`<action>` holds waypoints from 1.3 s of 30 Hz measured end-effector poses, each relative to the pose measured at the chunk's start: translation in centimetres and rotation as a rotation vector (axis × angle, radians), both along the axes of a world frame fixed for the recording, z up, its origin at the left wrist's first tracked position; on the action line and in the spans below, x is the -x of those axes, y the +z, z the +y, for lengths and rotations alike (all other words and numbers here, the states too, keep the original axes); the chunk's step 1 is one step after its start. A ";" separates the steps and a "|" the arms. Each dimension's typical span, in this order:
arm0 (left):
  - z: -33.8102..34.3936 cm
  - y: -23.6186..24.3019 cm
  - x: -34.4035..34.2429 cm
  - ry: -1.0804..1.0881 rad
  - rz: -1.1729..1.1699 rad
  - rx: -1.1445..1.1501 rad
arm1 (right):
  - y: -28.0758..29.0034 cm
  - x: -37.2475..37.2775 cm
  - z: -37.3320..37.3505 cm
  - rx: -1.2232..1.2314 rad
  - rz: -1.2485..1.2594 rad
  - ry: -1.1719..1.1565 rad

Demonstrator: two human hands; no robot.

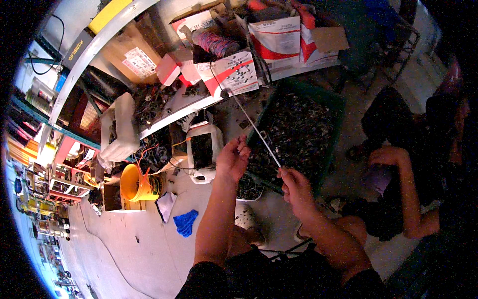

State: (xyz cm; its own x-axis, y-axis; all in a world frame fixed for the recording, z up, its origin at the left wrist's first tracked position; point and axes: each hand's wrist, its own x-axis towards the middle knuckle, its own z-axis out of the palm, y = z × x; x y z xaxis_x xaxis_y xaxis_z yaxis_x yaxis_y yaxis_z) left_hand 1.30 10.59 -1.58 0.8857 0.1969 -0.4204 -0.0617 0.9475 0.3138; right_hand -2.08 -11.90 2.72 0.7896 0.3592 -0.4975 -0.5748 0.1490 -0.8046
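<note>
My right hand [295,187] is closed around the lower end of a thin metal rod [271,152], which slants up and left to a small dark end beside the white shelf edge. My left hand [233,157] is raised just left of the rod, fingers curled; what it holds, if anything, is hard to make out. Under both lies a dark green bin [336,117] full of many small dark and metallic pieces [303,124]. A white cut-open jug [214,142] with dark contents stands left of the bin.
A shelf [179,113] holds cardboard boxes [274,40] and clutter. A yellow bucket [132,182] and blue cloth [185,223] are on the floor [114,254] at left. A co-worker [398,194] in dark clothing sits close at right, a hand raised near the bin.
</note>
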 end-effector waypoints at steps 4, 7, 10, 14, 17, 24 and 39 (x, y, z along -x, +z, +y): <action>1.8 -0.5 0.1 0.062 -0.012 -0.042 | 0.3 0.5 0.0 0.039 -0.114 0.045; 2.5 0.3 0.5 0.070 -0.034 -0.101 | 0.1 1.0 -0.6 0.059 -0.095 0.079; 2.6 1.6 0.4 0.113 0.070 -0.176 | 0.0 1.3 -1.3 0.069 -0.138 0.140; 3.6 1.9 0.8 0.101 0.078 -0.141 | -0.2 1.2 -1.8 0.120 -0.217 0.223; 4.7 1.7 0.6 0.157 0.053 -0.033 | 0.7 1.1 -1.8 0.189 -0.271 0.271; 7.2 0.4 1.3 0.311 0.107 -0.210 | -0.2 1.1 -2.2 0.237 -0.356 0.323; 6.5 2.4 1.8 0.223 -0.008 -0.230 | -1.0 1.4 -1.9 0.245 -0.313 0.274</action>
State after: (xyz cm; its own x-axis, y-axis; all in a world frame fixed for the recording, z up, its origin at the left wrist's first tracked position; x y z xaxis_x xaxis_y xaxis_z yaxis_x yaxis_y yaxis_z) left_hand -0.53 17.05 0.80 0.8130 0.4757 -0.3358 -0.2630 0.8145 0.5171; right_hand -3.52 -13.79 1.76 0.8078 0.4765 -0.3469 -0.2907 -0.1900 -0.9378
